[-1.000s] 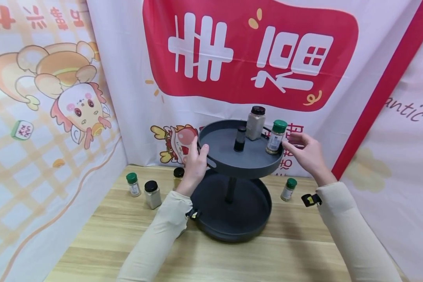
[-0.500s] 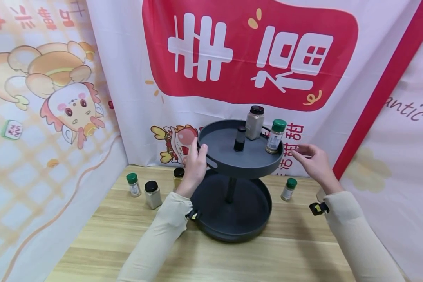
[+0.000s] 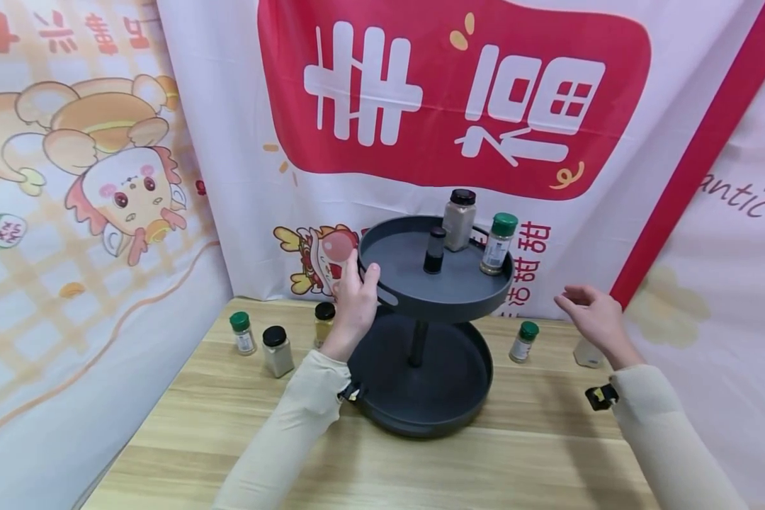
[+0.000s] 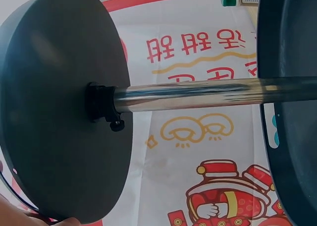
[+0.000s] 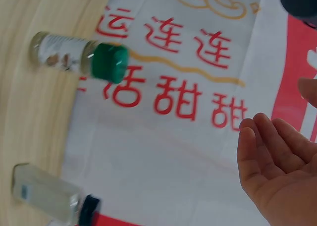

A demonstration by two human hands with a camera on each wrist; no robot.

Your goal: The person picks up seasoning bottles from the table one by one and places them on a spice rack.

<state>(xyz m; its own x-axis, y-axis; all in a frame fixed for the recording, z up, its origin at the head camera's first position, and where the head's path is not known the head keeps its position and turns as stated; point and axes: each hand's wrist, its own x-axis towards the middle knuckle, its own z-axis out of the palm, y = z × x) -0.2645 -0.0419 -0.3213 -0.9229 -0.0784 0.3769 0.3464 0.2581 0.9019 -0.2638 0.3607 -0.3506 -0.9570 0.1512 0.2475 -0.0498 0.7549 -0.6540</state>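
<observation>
A dark grey two-tier round tray stands on the table. My left hand holds the left rim of its upper tier, by the handle slot; in the left wrist view its fingers show at that tier's lower edge. A black-capped spice jar, a green-capped spice jar and the black-topped centre post stand up from the upper tier. My right hand, holding nothing, hovers right of the tray with fingers loosely bent. Near it is another black-capped jar, partly hidden in the head view.
On the wooden table, a green-capped jar stands right of the tray. Left of it stand a green-capped jar, a black-capped jar and a jar behind my left arm. A printed cloth hangs behind.
My right hand has moved away from the green-capped jar on the upper tier, out to the right and down. My left hand stays at the rim.
</observation>
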